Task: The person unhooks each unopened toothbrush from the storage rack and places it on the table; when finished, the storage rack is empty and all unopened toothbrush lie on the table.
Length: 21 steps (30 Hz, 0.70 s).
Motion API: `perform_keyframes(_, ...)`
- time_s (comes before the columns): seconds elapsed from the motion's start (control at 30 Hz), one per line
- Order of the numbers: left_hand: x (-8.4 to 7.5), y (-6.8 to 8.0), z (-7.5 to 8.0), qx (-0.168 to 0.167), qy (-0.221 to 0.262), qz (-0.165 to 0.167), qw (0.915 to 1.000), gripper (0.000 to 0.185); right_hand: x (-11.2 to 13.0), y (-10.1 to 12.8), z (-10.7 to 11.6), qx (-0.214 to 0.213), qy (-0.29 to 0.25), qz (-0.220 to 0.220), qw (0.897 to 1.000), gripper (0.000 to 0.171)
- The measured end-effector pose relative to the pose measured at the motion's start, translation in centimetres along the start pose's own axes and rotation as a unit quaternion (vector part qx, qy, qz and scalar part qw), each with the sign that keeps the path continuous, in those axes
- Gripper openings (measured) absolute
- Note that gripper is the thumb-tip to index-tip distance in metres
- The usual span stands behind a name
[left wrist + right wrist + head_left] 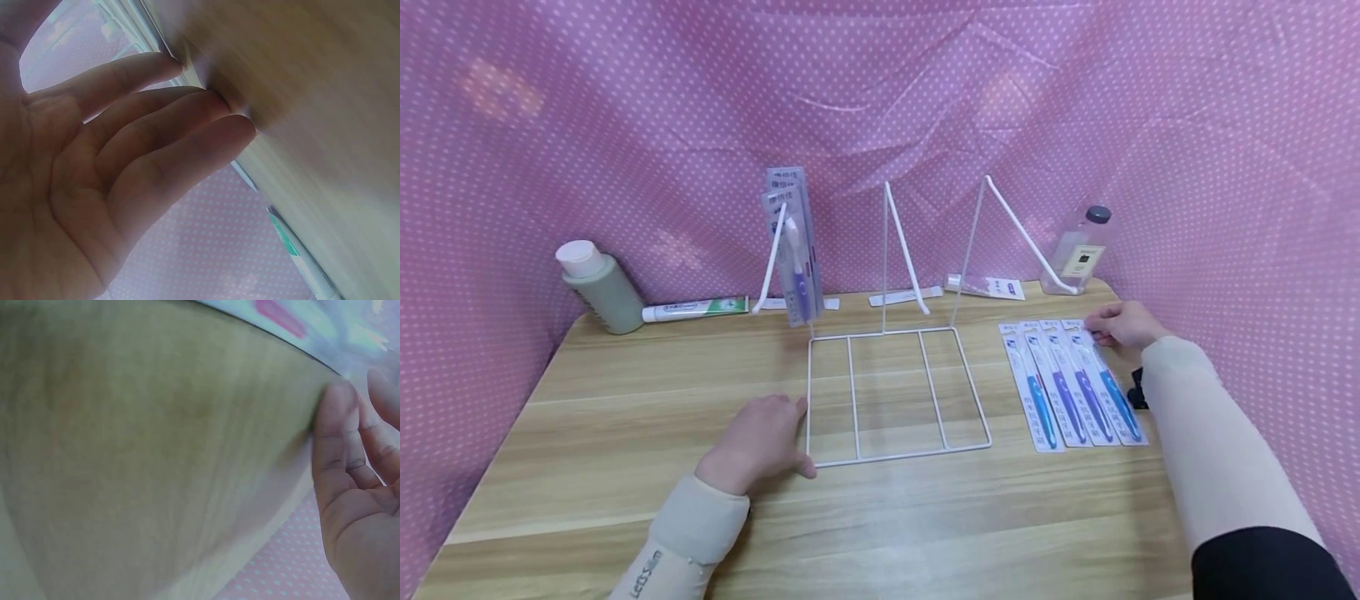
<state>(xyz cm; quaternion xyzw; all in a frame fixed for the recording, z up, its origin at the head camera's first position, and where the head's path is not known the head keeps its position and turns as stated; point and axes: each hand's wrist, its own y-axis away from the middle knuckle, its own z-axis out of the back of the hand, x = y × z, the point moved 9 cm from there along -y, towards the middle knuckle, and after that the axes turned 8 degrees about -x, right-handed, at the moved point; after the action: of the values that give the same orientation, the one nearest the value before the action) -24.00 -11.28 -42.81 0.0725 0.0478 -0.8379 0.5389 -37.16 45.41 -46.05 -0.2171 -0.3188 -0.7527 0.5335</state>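
A row of four packaged toothbrushes (1072,385) lies flat on the right side of the wooden bench (625,400), side by side with edges touching, just right of the white wire rack (895,392). The right hand (1122,326) rests at the far end of the rightmost pack, fingertips on its top edge; whether this grip pinches the card or only touches it cannot be told, and the right wrist view is too blurred to settle it. The left hand (758,442) lies flat on the bench with straight fingers, its grip released, fingertips touching the rack's near left corner. One more toothbrush pack (792,246) stands upright in the rack's left divider. Behind, by the pink dotted curtain (625,125), lie a green bottle (597,286) and a toothpaste tube (695,309); a clear bottle (1082,248) stands at the far right.
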Motion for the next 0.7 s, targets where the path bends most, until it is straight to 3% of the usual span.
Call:
perform_keyframes(0.23, -0.4, 0.1, 0.3, -0.01, 0.007, -0.009, 0.9999, 0.085, 2.7, 4.2, 1.8, -0.015, -0.082, 0.065, 0.994, 0.055)
perform_keyframes(0.33, -0.4, 0.0, 0.5, -0.014, 0.006, -0.008, 0.9999, 0.076, 5.3, 7.3, 0.6, -0.015, -0.083, 0.107, 0.991, 0.051)
perform_keyframes(0.43, -0.4, 0.0, 0.5, -0.017, 0.005, -0.008, 0.9998, 0.07, 8.3, 10.9, -2.3, -0.009, -0.028, 0.171, 0.985, 0.042)
perform_keyframes(0.53, -0.3, 0.0, 0.6, -0.016, 0.006, -0.01, 0.9998, 0.07, 10.9, 14.5, -6.3, -0.004, 0.03, 0.26, 0.965, 0.027)
perform_keyframes(0.7, -0.3, 0.1, 0.5, -0.012, 0.012, -0.008, 0.9998, 0.072, 13.4, 19.1, -12.2, -0.02, 0.068, 0.395, 0.916, 0.015)
